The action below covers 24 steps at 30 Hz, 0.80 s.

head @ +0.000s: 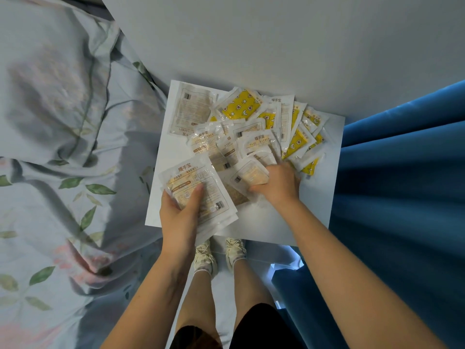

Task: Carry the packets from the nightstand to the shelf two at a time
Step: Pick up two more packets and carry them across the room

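Note:
Several clear hand-warmer packets, some beige and some yellow (pixel 240 105), lie heaped on the white nightstand (pixel 324 187). My left hand (pixel 180 212) grips a beige packet (pixel 198 187) lifted above the nightstand's near left corner, thumb across its front. More packet edges show under it. My right hand (pixel 276 183) reaches into the pile, its fingers curled round another beige packet (pixel 251 176) that lies on the heap. The shelf is out of view.
A bed with floral bedding (pixel 65 147) and a pillow (pixel 50 71) fills the left. Blue curtains (pixel 402 197) hang on the right, against the nightstand's side. A grey wall (pixel 276 34) stands behind. My legs and shoes (pixel 219 253) are below the nightstand's front edge.

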{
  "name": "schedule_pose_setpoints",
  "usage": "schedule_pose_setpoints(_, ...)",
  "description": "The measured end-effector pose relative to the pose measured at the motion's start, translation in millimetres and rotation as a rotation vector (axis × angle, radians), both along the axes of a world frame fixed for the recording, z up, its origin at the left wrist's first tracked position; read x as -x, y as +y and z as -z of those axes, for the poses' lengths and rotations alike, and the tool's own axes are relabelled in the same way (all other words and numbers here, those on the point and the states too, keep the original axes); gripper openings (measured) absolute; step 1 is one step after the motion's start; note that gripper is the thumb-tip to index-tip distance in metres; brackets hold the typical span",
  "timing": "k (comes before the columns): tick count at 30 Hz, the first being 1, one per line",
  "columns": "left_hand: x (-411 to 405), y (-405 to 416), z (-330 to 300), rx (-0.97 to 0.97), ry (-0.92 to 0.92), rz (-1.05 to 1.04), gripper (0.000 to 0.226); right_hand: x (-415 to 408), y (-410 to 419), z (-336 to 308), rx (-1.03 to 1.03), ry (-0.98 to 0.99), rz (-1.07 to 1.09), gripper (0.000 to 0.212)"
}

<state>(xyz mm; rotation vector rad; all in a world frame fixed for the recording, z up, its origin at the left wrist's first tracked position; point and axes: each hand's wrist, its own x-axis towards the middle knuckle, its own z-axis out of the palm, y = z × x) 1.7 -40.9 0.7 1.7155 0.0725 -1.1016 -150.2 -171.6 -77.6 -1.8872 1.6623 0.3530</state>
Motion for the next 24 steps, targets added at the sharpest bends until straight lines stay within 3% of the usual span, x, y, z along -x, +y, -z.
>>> schedule_pose_setpoints(5, -9, 9, -14, 0.042, -0.030, 0.057, 0.034, 8, 0, -37, -0.344, -0.444, 0.316, 0.033)
schedule_pose_setpoints(9, -18, 14, -50, 0.089, -0.116, 0.111, 0.031, -2, 13, -97, -0.400, -0.849, 0.560, 0.029)
schedule_pose_setpoints(12, -25, 17, -100, 0.151, -0.188, 0.086, 0.034, -10, 21, -156, -0.422, -1.030, 0.638, 0.029)
schedule_pose_setpoints(18, -21, 43, -201, 0.284, -0.277, -0.042, 0.048, -26, 37, -275, -0.398, -1.137, 0.433, 0.030)
schedule_pose_setpoints(24, -14, 93, -268, 0.354, -0.376, -0.189, 0.047, -44, 78, -356, -0.358, -1.149, 0.150, 0.032)
